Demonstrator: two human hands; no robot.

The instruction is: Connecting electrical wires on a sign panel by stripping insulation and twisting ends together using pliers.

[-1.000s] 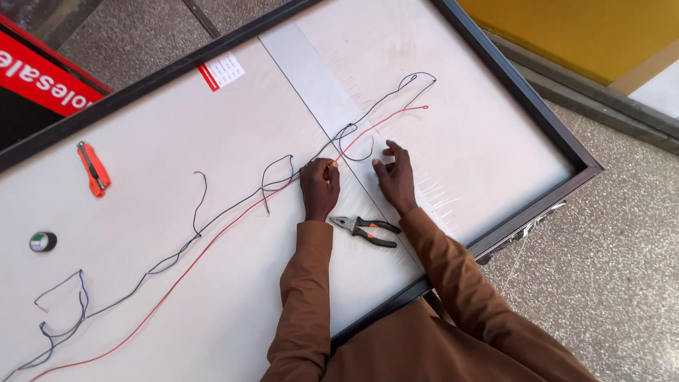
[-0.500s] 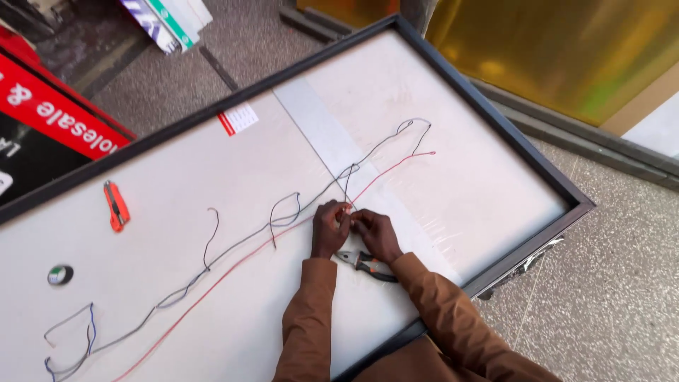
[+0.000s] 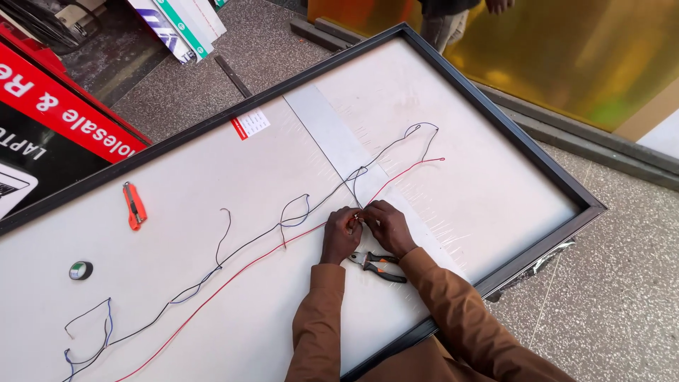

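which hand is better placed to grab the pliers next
Right, probably. The pliers lie on the white panel just below the right hand, almost under its wrist. The left hand is slightly farther to their left. Both hands are pinching the wires.

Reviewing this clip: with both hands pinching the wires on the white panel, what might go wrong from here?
1. The left hand and right hand meet on thin wires; a tug could drag the loose loops into a tangle.
2. The pliers lie right under the wrists and may get knocked or scratch the white panel.
3. The utility knife lies loose on the panel.
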